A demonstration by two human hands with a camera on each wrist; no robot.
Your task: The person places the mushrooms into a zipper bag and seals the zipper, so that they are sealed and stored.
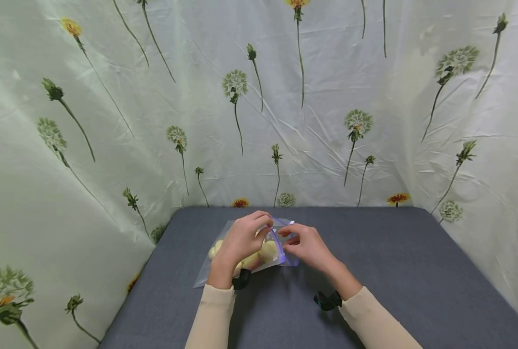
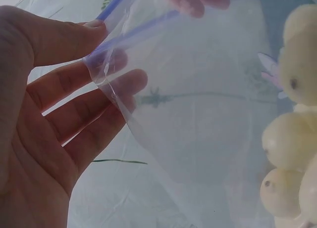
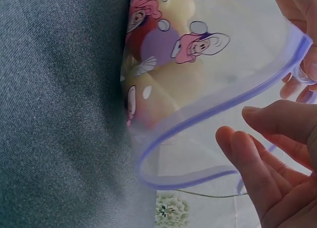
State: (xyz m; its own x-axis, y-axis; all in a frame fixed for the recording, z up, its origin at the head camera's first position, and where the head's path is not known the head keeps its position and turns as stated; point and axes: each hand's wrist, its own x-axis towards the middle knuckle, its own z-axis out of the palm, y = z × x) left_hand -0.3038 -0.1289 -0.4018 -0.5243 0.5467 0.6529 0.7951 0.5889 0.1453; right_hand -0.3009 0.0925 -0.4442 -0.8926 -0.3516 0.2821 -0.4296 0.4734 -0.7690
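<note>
A clear zip bag with a purple zip edge stands tilted on the table, its mouth gaping toward the right. Several pale yellow rounded pieces fill its lower part, with something reddish among them; their kind does not show. Cartoon figures in pink are printed on the plastic. My left hand pinches the upper corner of the mouth between thumb and fingers. At the mouth is my right hand, thumb and fingertips apart and slightly bent, with nothing between them.
The dark grey table reaches back to a pale curtain printed with dandelions, which also hangs along both sides. Each wrist carries a black strap-on camera below a cream sleeve.
</note>
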